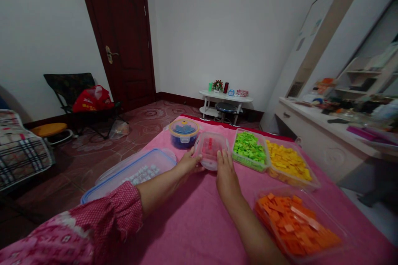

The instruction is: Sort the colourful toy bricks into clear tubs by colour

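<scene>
Both my hands rest on a clear lidded box of red pieces (pixel 210 147) on the pink tablecloth (pixel 192 223). My left hand (pixel 188 161) curls around its left side. My right hand (pixel 225 172) lies against its right front edge, fingers stretched along the wall. A round tub with a blue and yellow lid (pixel 184 131) stands just behind the box on the left. To the right sit open trays of green pieces (pixel 249 149), yellow pieces (pixel 287 161) and orange pieces (pixel 294 223).
A large clear bin with a blue rim (pixel 130 172) holding white pieces hangs at the table's left edge. A white dresser (pixel 323 136) stands right, a folding chair with a red bag (pixel 90 99) left, a small white table (pixel 225 101) at the far wall.
</scene>
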The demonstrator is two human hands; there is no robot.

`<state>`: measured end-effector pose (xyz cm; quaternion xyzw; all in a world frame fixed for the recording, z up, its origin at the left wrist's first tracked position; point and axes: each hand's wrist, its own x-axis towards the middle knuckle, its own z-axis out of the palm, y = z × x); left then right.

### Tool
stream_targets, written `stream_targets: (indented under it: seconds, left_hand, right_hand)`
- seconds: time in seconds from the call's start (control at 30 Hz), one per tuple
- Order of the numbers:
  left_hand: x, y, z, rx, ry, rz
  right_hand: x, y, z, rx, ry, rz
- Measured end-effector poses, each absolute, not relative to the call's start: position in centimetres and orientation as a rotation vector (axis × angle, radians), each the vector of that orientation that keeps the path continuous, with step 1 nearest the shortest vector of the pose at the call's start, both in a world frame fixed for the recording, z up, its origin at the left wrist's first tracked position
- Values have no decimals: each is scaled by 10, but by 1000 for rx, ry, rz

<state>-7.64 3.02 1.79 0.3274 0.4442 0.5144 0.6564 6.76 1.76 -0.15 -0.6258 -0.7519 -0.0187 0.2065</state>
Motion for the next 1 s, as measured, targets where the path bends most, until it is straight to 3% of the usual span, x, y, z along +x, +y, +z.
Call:
stream_targets:
  seconds: [0.2,0.5,0.6,0.77,0.9,1.0]
  left_hand:
    - [-51,50,1,746,1005,1348]
    - [-43,87,20,821,1155,1298]
    - [-71,67,35,1169,1245,1065]
    - [-151,-24,50,2363,1504,632]
    - [-197,-88,36,2349,1918,201]
    - [-201,-107,24,2278,1981,127]
  right_hand:
    - [58,-6,12,-1782,-2083,59]
    - [108,-103,28,-1347,-2411,-21]
    - [125,-113,21,-1243,-2486,28]
    - [131,-119,-6,-1070,-2584,62]
    - [123,-115,-26,-977,-2670,132]
    - [118,-110,-37,-838,-2716,130]
